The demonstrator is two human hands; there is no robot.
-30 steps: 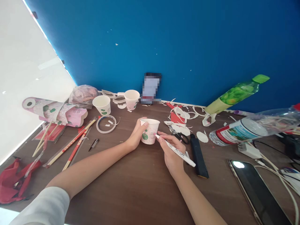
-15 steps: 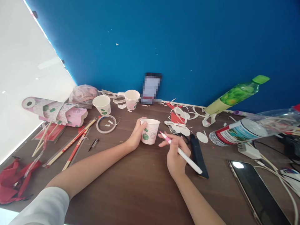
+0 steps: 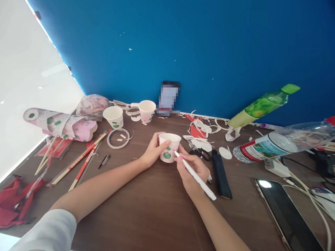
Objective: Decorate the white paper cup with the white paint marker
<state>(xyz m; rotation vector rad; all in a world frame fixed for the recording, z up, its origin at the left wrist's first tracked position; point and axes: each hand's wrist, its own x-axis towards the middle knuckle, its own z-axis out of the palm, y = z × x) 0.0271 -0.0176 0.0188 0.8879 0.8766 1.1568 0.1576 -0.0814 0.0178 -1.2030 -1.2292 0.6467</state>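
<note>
My left hand (image 3: 154,150) is closed around the left side of a small paper cup (image 3: 166,159), its thumb lying across the front. The cup is white inside, with pink patterning and green leaves outside, and is tilted slightly. In my right hand (image 3: 192,174) is a white marker pen (image 3: 200,182) with a pink band near its tip. That tip meets the front of the cup, or is very close to it; I cannot tell which. Right-hand fingertips rest by the cup's right side. Black-handled scissors (image 3: 204,154) lie just beyond this hand.
Two paper cup spots stand behind: a single cup (image 3: 113,118) and another cup (image 3: 147,112). A tape roll (image 3: 110,143), wrapped chopsticks (image 3: 81,172) and paper scraps (image 3: 225,153) lie around. On the right are a leaning water bottle (image 3: 261,148), a green-capped bottle (image 3: 258,108) and a phone (image 3: 288,212).
My right hand has moved left, bringing the marker to the cup. The cup has turned and tilted a little, and my left thumb now lies across its front.
</note>
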